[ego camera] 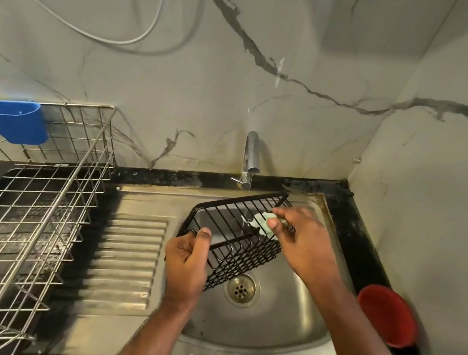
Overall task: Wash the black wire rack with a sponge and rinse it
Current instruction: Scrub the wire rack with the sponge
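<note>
Your left hand grips the black wire rack by its near-left corner, tilted over the sink under the tap stream; your right hand pinches a pale green sponge against the rack's wires.

Counts:
- black wire rack: one, mid sink
- pale sponge: one
- hands: two, left hand, right hand
- tap: one, far
- sink: one, with one drain
- steel dish rack: one, left
- blue cup: one
- red bowl: one, right
</note>
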